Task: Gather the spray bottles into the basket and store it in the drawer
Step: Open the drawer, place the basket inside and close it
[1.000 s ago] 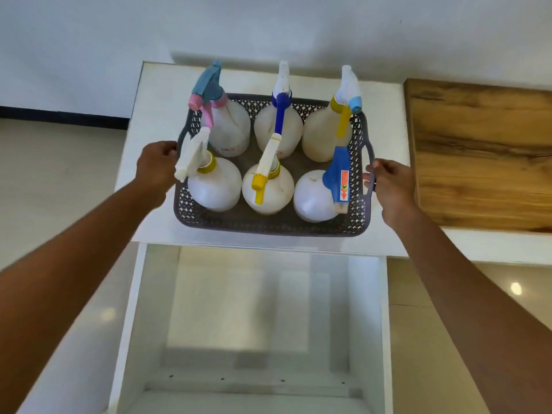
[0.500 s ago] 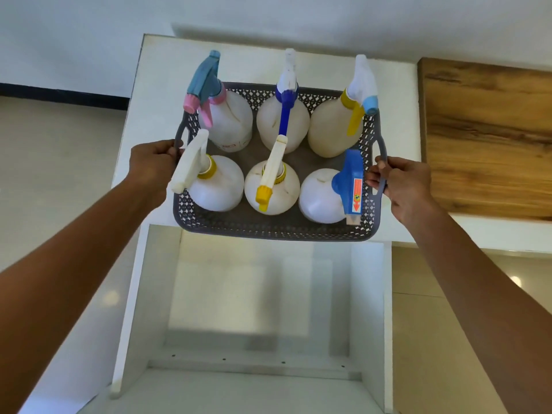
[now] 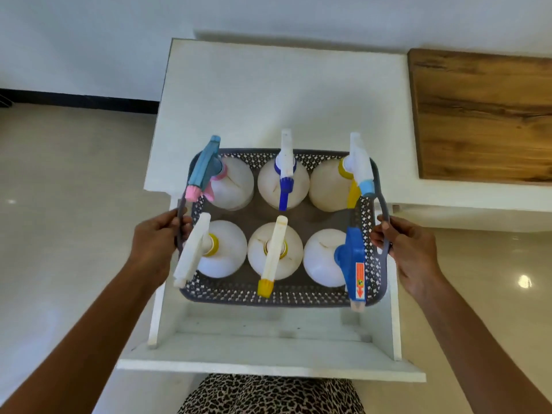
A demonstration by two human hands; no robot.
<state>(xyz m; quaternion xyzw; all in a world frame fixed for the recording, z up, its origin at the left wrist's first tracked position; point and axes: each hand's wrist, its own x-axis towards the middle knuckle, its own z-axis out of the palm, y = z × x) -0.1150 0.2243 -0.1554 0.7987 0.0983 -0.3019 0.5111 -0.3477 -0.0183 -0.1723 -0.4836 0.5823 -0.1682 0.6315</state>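
While the open drawer (image 3: 270, 358) lies nearest me, my left hand (image 3: 155, 243) and right hand (image 3: 410, 253) each grip a handle of the basket (image 3: 268, 295). It hangs just above the drawer, its long axis running hand to hand and the six spray bottles (image 3: 276, 255) upright, so I judge it goes straight down.

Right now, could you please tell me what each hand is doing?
Left hand: grips the basket by its left handle.
Right hand: grips the basket by its right handle.
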